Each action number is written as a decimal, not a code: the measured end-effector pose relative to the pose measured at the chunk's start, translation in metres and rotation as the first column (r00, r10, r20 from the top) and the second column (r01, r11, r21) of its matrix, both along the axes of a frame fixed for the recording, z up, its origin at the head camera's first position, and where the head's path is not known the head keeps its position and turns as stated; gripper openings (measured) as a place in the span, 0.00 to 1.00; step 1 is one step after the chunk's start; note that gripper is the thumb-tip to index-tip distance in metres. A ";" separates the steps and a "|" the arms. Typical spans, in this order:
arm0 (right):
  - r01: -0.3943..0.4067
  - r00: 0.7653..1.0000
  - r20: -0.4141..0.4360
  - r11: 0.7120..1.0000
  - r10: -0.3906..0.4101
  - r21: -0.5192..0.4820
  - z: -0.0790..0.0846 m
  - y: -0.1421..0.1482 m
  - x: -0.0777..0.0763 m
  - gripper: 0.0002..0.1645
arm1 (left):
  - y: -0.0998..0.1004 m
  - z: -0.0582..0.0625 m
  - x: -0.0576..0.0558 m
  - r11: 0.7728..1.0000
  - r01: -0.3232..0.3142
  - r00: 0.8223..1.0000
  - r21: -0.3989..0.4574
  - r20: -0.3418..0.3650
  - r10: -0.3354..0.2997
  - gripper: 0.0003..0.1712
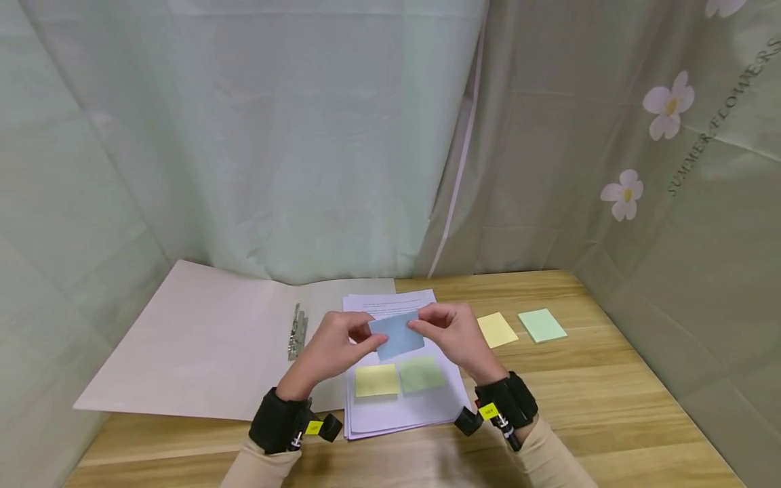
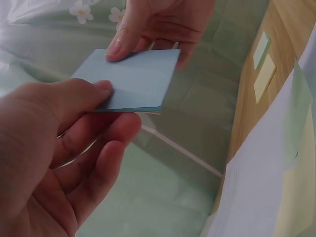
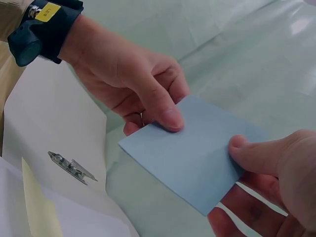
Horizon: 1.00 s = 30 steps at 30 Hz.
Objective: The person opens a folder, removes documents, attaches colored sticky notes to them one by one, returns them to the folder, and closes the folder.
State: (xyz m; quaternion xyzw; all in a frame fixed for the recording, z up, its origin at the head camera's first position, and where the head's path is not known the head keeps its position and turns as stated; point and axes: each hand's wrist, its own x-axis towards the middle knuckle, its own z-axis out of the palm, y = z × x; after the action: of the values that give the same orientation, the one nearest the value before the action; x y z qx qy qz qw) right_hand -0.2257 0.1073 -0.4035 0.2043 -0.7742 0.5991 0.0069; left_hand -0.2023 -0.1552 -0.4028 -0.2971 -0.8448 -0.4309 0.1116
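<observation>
A pad of blue sticky notes (image 1: 399, 337) is held up above a stack of printed sheets (image 1: 421, 415). My left hand (image 1: 334, 344) pinches its left side, thumb on top and fingers beneath. On the opposite side my right hand (image 1: 453, 333) pinches it the same way. The left wrist view shows the edge of the blue pad (image 2: 138, 81) with several layers. A yellow sticky note (image 1: 376, 381) and a green sticky note (image 1: 422, 374) lie side by side on the top sheet, below the blue pad.
An open white binder (image 1: 201, 346) with a metal clip (image 1: 297, 332) lies at the left, its right part under the papers. To the right on the wooden table (image 1: 610, 393) are a yellow pad (image 1: 497, 329) and a green pad (image 1: 542, 325). Curtains (image 1: 305, 135) surround the table.
</observation>
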 end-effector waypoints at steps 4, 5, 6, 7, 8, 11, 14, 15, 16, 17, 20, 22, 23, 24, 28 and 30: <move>0.045 0.999 0.021 0.998 -0.044 -0.048 0.002 0.001 0.001 0.08 | 0.000 -0.001 0.001 0.997 -0.036 0.999 0.069 0.019 0.034 0.08; 0.059 0.998 0.031 0.997 -0.057 -0.059 0.003 0.001 0.001 0.09 | -0.001 -0.001 0.002 0.996 -0.043 0.999 0.082 0.027 0.041 0.05; 0.074 0.997 0.044 0.995 -0.071 -0.071 0.003 0.001 0.001 0.09 | -0.001 -0.001 0.002 0.994 -0.049 0.998 0.093 0.033 0.046 0.02; 0.089 0.995 0.056 0.993 -0.085 -0.082 0.003 0.002 0.001 0.10 | -0.002 -0.001 0.002 0.993 -0.056 0.998 0.102 0.041 0.052 0.04; 0.103 0.993 0.065 0.990 -0.097 -0.092 0.004 0.002 0.001 0.10 | -0.002 -0.001 0.002 0.992 -0.061 0.997 0.108 0.048 0.056 0.06; 0.122 0.990 0.079 0.986 -0.113 -0.117 0.003 0.002 0.001 0.10 | -0.003 0.000 0.003 0.991 -0.068 0.996 0.118 0.063 0.061 0.09; 0.105 0.992 0.084 0.987 -0.095 -0.119 0.003 0.000 0.001 0.10 | -0.003 0.000 0.003 0.991 -0.059 0.997 0.120 0.064 0.052 0.06; 0.091 0.993 0.083 0.989 -0.082 -0.116 0.003 0.000 0.000 0.10 | -0.002 0.000 0.003 0.992 -0.053 0.997 0.118 0.060 0.047 0.04; 0.078 0.994 0.079 0.991 -0.070 -0.111 0.003 -0.001 0.000 0.10 | -0.002 0.000 0.003 0.992 -0.048 0.997 0.117 0.058 0.042 0.03; 0.066 0.995 0.076 0.992 -0.058 -0.105 0.002 -0.002 0.000 0.10 | -0.002 0.000 0.003 0.993 -0.045 0.998 0.113 0.055 0.039 0.03; 0.037 0.997 0.066 0.995 -0.032 -0.087 0.002 -0.004 0.000 0.09 | -0.002 0.001 0.003 0.994 -0.046 0.998 0.097 0.045 0.042 0.07; 0.032 0.997 0.067 0.996 -0.027 -0.086 0.001 -0.004 0.000 0.09 | -0.002 0.002 0.003 0.994 -0.056 0.998 0.090 0.045 0.052 0.07; 0.030 0.997 0.070 0.996 -0.024 -0.087 0.001 -0.004 0.000 0.09 | -0.002 0.003 0.003 0.995 -0.059 0.997 0.085 0.044 0.056 0.07; 0.027 0.997 0.073 0.996 -0.021 -0.088 0.001 -0.004 0.000 0.09 | -0.002 0.003 0.003 0.995 -0.061 0.997 0.082 0.043 0.058 0.07; 0.016 0.997 0.083 0.996 -0.008 -0.090 0.000 -0.003 -0.001 0.10 | -0.001 0.004 0.004 0.996 -0.065 0.997 0.063 0.037 0.063 0.08; 0.003 0.997 0.083 0.996 0.004 -0.090 0.000 -0.002 -0.001 0.11 | -0.001 0.004 0.004 0.996 -0.063 0.997 0.056 0.038 0.060 0.09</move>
State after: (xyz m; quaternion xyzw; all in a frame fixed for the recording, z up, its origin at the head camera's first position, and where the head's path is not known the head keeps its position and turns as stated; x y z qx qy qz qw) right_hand -0.2265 0.1052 -0.4036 0.1790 -0.7459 0.6413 -0.0161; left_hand -0.1986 -0.1563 -0.3989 -0.2597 -0.8427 -0.4566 0.1177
